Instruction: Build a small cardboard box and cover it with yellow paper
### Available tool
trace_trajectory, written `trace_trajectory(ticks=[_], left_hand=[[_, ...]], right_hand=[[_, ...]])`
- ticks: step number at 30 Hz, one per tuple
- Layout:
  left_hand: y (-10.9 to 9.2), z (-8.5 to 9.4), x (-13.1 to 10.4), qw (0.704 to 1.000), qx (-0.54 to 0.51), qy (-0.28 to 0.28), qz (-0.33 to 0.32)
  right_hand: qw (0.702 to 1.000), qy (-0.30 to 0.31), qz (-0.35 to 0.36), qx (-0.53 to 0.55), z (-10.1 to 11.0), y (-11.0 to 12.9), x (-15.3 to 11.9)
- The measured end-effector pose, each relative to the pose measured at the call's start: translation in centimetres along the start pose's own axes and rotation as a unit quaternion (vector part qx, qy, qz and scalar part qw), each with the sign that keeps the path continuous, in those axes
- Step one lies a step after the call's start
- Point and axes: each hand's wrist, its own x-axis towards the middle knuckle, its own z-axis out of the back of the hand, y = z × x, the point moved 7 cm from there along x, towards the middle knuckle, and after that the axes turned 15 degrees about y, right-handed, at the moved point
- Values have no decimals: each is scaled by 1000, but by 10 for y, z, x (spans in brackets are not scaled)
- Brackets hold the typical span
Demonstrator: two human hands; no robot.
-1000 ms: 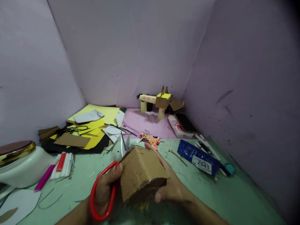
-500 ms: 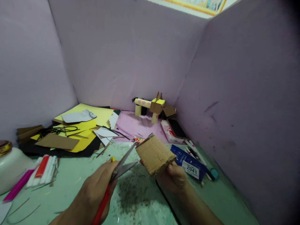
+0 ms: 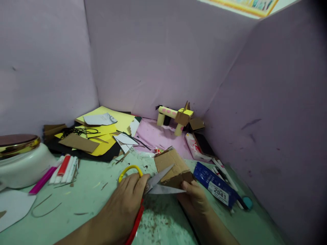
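1. While our left hand [image 3: 127, 197] is closed around the scissors [image 3: 162, 189], whose blades stand wide apart, our right hand [image 3: 196, 197] holds the cardboard box [image 3: 177, 166] by its near right corner, above the green table [image 3: 89, 190].
2. We judge that this box is light and rather stiff, because its faces look flat and its fold is clear. However, the surface seems a little wrinkled, so a strong squeeze could probably dent it.
3. We do not expect it to be slippery, since the paper looks dull and dry. A good hold, in our opinion, would be on two opposite sides, gently, with the fingers kept away from the blades.
4. The lower blade ends close to our right thumb; whether it touches the thumb or the box, we cannot tell.
5. Half a second ago, the blades were to the left of the box, pointing away from us; now they cross in front of it and point to the right. The yellow handle loop, mostly hidden then, is now visible.
6. One second ago, both our hands were on the box; now only the right one grips it.
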Motion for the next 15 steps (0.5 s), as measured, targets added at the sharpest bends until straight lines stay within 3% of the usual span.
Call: trace_trajectory(ticks=[8,15], left_hand=[[-1,1,5,999,-1,49,3],[4,-2,3,999,0,33,10]], right_hand=[[1000,16,19,14,-8,2,4],[999,21,18,23,-10,0,2]])
